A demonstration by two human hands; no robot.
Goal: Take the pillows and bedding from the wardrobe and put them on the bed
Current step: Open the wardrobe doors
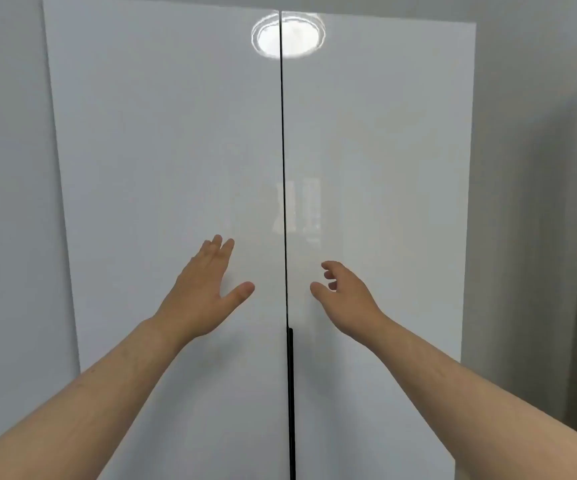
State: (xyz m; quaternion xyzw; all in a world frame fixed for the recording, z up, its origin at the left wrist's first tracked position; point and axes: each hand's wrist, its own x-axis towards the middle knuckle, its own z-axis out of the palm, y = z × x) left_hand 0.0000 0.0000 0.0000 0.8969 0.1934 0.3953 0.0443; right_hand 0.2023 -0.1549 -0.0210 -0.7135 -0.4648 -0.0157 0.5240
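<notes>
wardrobe (176, 133): 2 glossy white doors closed, dark seam between them | left hand (204, 292): flat, fingers spread, empty, before left door | right hand (345, 292): fingers loosely curled, empty, near seam | pillows, bedding: not visible | ceiling lamp reflection (288, 35) at top

Head view faces wardrobe doors (176, 168) squarely, close.
</notes>
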